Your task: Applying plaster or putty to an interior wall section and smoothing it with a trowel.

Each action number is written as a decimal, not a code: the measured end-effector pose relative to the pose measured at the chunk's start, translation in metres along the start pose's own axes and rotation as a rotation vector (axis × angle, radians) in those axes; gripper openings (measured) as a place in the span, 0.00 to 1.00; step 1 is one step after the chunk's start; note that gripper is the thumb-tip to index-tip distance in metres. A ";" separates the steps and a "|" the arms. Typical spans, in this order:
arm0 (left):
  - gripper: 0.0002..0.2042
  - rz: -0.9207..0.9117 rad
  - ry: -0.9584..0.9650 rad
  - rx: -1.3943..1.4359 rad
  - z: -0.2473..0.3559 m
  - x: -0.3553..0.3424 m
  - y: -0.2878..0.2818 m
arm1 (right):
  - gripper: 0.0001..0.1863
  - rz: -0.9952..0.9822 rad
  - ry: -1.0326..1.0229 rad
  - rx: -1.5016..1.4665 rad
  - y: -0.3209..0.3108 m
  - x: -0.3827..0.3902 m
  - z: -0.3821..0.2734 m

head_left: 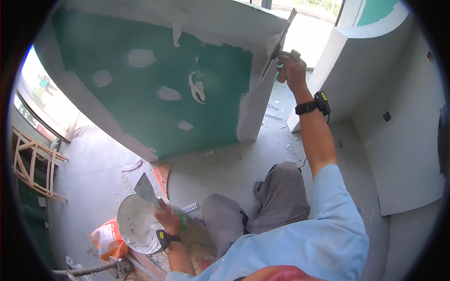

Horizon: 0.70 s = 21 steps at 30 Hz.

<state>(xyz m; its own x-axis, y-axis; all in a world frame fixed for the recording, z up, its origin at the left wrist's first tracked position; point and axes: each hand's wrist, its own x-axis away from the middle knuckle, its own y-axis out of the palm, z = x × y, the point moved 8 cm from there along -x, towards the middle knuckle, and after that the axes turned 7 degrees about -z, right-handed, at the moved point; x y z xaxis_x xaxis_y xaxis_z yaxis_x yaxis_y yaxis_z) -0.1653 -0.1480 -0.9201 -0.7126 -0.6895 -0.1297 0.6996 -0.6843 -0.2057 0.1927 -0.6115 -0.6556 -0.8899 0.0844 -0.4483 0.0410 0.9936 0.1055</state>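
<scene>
While the round white bucket of wet plaster [136, 225] sat on the dusty grey concrete floor [103, 164] near its lower left part, beside an orange bag [107, 238], the left hand [165, 216] hovered at the bucket's rim with its fingers closed around the handle of a small steel putty knife [145, 189], blade pointing up and left. Above it stood the green drywall panel [154, 89]. Its edges and seams were already covered with white filler, and several white patches dotted its face, most likely over screw heads; most of the green face was bare. Farther right, the right hand [290, 68], raised on an outstretched arm, gripped the handle of a wide flat steel trowel [277, 44], its blade pressed against the plastered outer corner of the panel [255, 107]. By my judgement the corner coat was under way, near its upper end, with smoothing left.
</scene>
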 end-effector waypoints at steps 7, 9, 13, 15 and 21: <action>0.20 -0.037 0.002 -0.217 -0.046 -0.007 -0.005 | 0.06 0.045 -0.075 -0.064 0.081 -0.002 -0.023; 0.20 0.000 -0.010 -0.170 -0.057 -0.012 -0.009 | 0.06 0.017 -0.143 -0.080 0.153 -0.007 -0.047; 0.20 0.018 0.001 -0.090 -0.045 -0.008 -0.008 | 0.05 -0.026 -0.220 -0.093 0.262 -0.024 -0.086; 0.20 0.025 -0.002 -0.103 -0.050 -0.008 -0.009 | 0.05 -0.045 -0.258 -0.077 0.312 -0.027 -0.112; 0.23 -0.006 -0.033 -0.156 -0.041 -0.014 -0.001 | 0.10 -0.041 -0.363 0.268 0.445 -0.046 -0.175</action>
<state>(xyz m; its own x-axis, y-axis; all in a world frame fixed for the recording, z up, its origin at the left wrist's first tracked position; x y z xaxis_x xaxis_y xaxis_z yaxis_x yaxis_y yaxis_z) -0.1581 -0.1284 -0.9576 -0.7131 -0.6944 -0.0966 0.6765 -0.6454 -0.3548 0.1727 -0.1861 -0.4322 -0.6782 0.0184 -0.7346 0.1684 0.9770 -0.1309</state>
